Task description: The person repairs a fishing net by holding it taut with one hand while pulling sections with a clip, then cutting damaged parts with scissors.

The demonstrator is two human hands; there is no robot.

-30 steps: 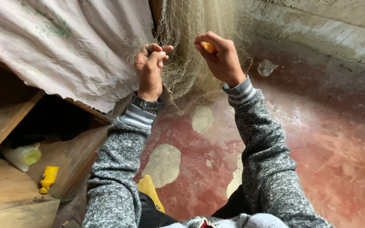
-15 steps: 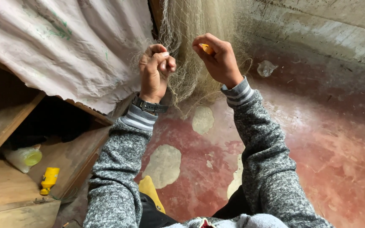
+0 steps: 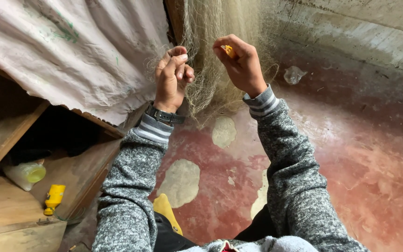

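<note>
Far left of the grips, a yellow tool [image 3: 53, 198] and a pale bottle [image 3: 25, 174] lay on a wooden shelf [image 3: 5, 205]. The left hand [image 3: 172, 78] was closed narrow, pinching threads of the net [image 3: 213, 70] that hung between both hands. The right hand [image 3: 241, 63] was closed on a small yellow piece [image 3: 229, 50], just beside the net. Below was the red floor [image 3: 360, 154].

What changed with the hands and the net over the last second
The left hand shifted slightly right, toward the right hand, and closed from loosely spread fingers into a tighter pinch on the fishing net. The right hand barely moved and kept its grip on the small yellow tool against the net. Nothing was released. The net, the yellow item on the wooden shelf and the worn red floor stayed as they were.
</note>
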